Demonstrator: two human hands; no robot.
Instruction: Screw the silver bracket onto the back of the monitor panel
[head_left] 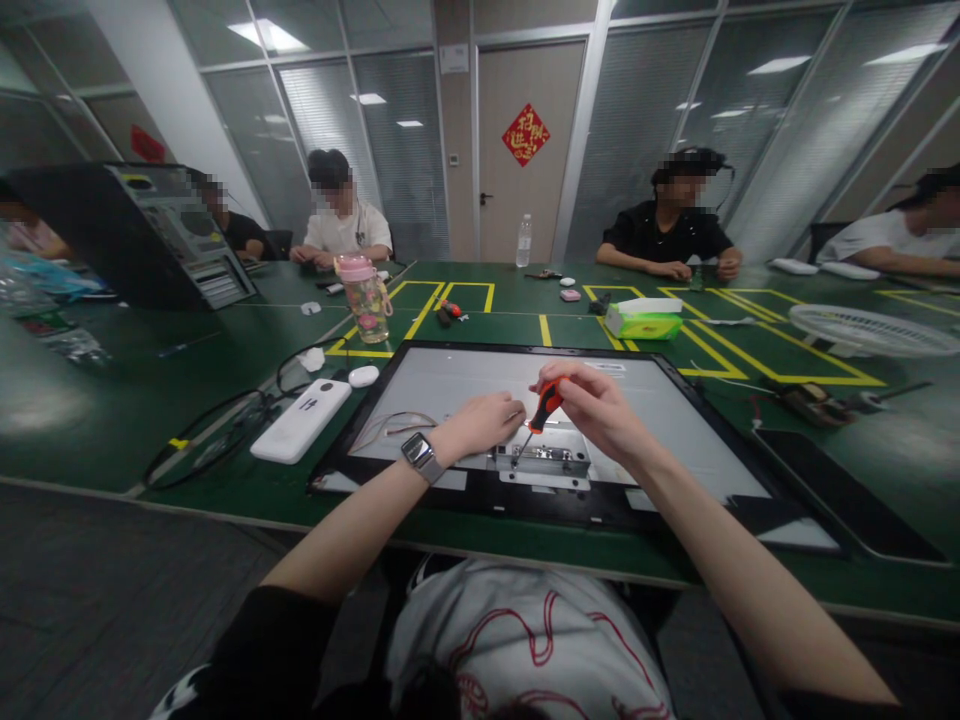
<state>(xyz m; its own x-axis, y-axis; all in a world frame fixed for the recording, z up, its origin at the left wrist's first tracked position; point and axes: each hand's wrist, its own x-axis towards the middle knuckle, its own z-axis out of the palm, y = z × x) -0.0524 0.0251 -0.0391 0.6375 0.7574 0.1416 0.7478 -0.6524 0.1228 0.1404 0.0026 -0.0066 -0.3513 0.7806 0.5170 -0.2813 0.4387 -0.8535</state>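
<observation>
- Pale cloth with red line patterns [540, 640] lies nearest the camera, below the near edge of the bench [90, 430].
- Between that near edge and the black-framed panel [480, 375] runs a narrow strip of green top; the panel's near right corner also sits close to the edge.
- Off the panel's left edge, a white power bank [301, 420] and a small white case [364, 376] lie just beside it, with black cables [217, 440] beyond them towards the bench's left.
- Off the right edge, a black slab [847, 490] lies alongside the panel's near right corner.
- Past the far edge, green surface with yellow tape shows between a pink-lidded bottle [366, 300] and a green tissue pack [643, 320].
- On the panel, near the middle of its near edge, lies a metal bracket [551, 460], in front of both hands.
- Right hand [596, 400]: grasping the screwdriver [549, 405] by its red-and-black handle, tilted, its shaft slanting down to the bracket's left part.
- Left hand [484, 422]: low over the panel, fingers curved, beside the bracket's far left corner; whether they pinch anything I cannot tell.
</observation>
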